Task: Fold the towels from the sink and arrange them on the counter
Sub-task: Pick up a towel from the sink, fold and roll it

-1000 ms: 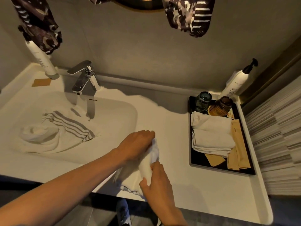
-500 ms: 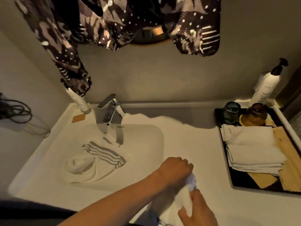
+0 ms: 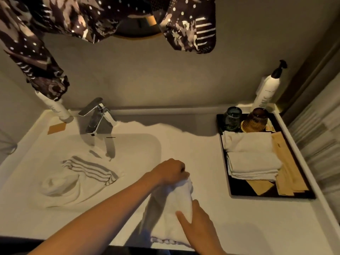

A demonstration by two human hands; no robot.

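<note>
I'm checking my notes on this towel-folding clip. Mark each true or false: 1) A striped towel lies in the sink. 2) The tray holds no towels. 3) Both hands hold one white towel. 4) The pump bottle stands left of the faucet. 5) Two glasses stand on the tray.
1) True: the striped towel lies in the sink.
2) False: two folded towels lie on the tray.
3) True: the left hand and right hand grip the white towel.
4) False: the pump bottle stands far right of the faucet.
5) True: two glasses.
</note>
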